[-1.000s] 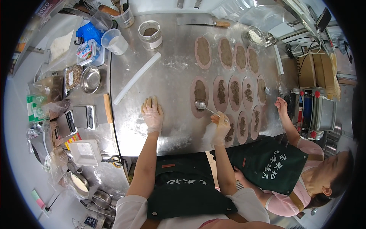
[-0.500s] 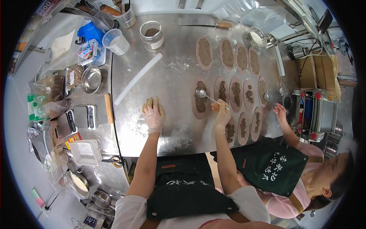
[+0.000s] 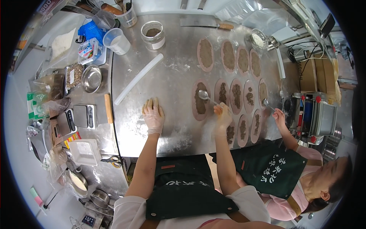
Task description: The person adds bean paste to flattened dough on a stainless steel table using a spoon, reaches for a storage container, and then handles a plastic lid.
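My gloved right hand point(image 3: 223, 116) is closed round the handle of a metal spoon point(image 3: 203, 94). The spoon's bowl rests on the dark brown filling of an oval, pinkish dough piece point(image 3: 198, 113). Flat on the steel table, with its fingers stretched out, lies my gloved left hand point(image 3: 153, 114); it holds nothing. Several more dough ovals lie in rows to the right and beyond. The far ones, such as this dough oval point(image 3: 205, 55), carry an even brown layer, while nearer ones bear crumbly clumps. At the right, a co-worker's hand point(image 3: 279, 117) holds another spoon point(image 3: 266, 102) over a dough oval.
A white rolling pin point(image 3: 139, 79) lies left of centre, below a jar of brown powder point(image 3: 153, 36). A cleaver point(image 3: 206, 24) lies at the back. Scales point(image 3: 84, 116), a metal bowl point(image 3: 91, 79) and scissors point(image 3: 112, 162) occupy the left counter. A co-worker stands close on my right.
My right hand and its spoon have shifted slightly to the right over the same dough oval. The co-worker's spoon has moved a little too. My left hand stays in place.
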A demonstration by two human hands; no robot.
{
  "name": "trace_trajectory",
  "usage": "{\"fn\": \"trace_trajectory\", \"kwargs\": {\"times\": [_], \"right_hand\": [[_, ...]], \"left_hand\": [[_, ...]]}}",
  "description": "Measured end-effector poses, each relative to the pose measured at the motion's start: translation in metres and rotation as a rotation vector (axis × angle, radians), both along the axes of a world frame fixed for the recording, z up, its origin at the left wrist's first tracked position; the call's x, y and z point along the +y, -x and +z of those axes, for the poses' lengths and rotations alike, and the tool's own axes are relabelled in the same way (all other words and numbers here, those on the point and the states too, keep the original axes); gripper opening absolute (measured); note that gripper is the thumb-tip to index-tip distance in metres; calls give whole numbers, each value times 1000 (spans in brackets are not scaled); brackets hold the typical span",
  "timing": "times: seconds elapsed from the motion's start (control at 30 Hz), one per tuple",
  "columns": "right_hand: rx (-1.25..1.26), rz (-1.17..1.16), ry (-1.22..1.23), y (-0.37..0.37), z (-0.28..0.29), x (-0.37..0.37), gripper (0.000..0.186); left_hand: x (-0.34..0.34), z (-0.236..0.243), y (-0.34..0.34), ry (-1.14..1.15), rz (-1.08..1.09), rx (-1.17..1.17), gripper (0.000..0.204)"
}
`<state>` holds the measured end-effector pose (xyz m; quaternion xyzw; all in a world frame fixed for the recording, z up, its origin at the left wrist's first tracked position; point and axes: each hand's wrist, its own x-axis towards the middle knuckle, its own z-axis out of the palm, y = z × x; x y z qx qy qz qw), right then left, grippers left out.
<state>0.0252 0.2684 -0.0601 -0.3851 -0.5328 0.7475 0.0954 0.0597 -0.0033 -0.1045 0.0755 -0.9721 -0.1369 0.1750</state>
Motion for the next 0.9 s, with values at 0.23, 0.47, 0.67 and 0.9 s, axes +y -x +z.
{"fn": "trace_trajectory", "kwargs": {"times": [0.23, 0.47, 0.67, 0.9], "right_hand": [[61, 47, -80, 49, -2, -11, 23], [14, -58, -69, 28, 4, -4, 20], [-13, -54, -20, 22, 13, -13, 21], [-90, 43, -109, 15, 19, -23, 20]], "left_hand": [[4, 0, 4, -8, -7, -3, 42], [2, 0, 1, -6, 3, -34, 43], [2, 0, 2, -15, 4, -1, 43], [1, -1, 2, -18, 11, -28, 42]]}}
